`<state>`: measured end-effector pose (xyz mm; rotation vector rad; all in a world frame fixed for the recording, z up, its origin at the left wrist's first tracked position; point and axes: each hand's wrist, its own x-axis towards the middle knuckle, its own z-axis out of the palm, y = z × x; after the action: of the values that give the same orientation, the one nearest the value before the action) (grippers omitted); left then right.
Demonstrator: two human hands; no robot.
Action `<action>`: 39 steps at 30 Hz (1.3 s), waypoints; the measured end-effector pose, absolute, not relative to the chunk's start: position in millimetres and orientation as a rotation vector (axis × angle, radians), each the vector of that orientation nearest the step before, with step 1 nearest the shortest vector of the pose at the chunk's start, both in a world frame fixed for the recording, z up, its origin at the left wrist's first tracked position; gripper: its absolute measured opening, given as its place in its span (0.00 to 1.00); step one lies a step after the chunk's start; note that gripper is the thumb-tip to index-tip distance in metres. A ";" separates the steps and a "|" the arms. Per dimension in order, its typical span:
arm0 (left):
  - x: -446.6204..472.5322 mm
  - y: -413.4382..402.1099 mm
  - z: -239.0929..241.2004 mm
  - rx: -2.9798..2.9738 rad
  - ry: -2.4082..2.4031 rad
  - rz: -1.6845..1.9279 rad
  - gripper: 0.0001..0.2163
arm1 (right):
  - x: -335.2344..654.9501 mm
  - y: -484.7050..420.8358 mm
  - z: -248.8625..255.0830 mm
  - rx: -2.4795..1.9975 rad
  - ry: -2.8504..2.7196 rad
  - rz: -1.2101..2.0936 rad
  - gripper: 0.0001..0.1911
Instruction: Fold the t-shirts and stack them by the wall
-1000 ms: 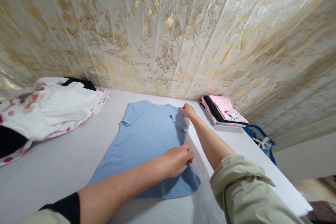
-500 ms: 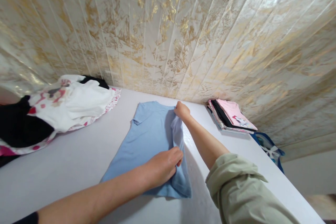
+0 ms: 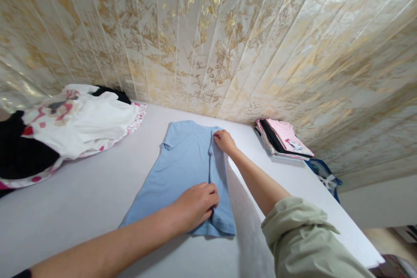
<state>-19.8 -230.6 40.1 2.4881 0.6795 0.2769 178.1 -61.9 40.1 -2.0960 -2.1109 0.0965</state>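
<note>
A light blue short-sleeved T-shirt (image 3: 182, 169) lies on the white table, its neck toward the wall and its right side folded inward over the front. My left hand (image 3: 200, 206) is closed on the folded edge near the hem. Farther up, my right hand (image 3: 224, 140) pinches the same fold close to the shoulder. The left sleeve of the shirt lies flat in view, while the right one is tucked into the fold.
Loose white, black and pink-dotted clothes (image 3: 78, 126) are heaped at the left. A stack of folded clothes (image 3: 283, 139), a pink one on top, sits at the right by the wall (image 3: 195, 52). A blue-edged bag (image 3: 325, 176) hangs past the table's (image 3: 302, 191) right edge.
The shirt's right side has been brought over to the left and laid down on the front. Both hands have moved slightly left with the fold.
</note>
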 end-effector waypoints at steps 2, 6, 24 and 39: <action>-21.1 -232.7 40.3 2.510 0.694 0.257 0.07 | 177.0 -73.9 29.2 -2.050 -2.140 0.038 0.18; -21.5 -236.7 43.5 2.532 0.776 0.234 0.04 | 176.9 -86.8 14.1 -2.003 -2.165 -0.070 0.23; -34.8 -234.2 53.2 2.357 0.822 0.339 0.13 | 168.7 -75.2 42.3 -2.177 -1.953 0.157 0.12; -43.0 -194.8 8.2 2.649 1.057 0.356 0.26 | 144.3 -74.6 44.7 -2.323 -1.839 0.052 0.10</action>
<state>-43.0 -194.8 8.2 2.6492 1.0571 0.3559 144.3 -74.6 44.7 -2.3234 -1.8387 0.0521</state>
